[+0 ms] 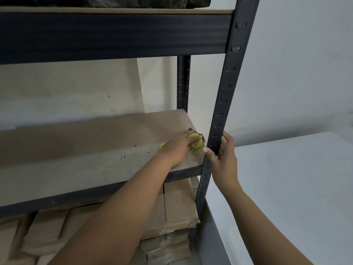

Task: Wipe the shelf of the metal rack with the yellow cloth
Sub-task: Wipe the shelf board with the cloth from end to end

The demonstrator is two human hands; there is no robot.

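Note:
The dark metal rack has a bare brown board as its middle shelf (86, 150), with a few dark specks near the front. My left hand (177, 148) lies flat on the shelf's right end, pressing the yellow cloth (197, 143) against the board close to the front right corner. A dark patterned edge of the cloth shows past my fingers. My right hand (223, 159) is wrapped around the rack's front right upright post (219, 115), just above shelf level.
An upper shelf beam (114, 35) hangs close overhead. Several cardboard boxes (172, 207) are stacked on the level below. A white surface (296, 188) stands right of the rack, and a pale wall is behind it.

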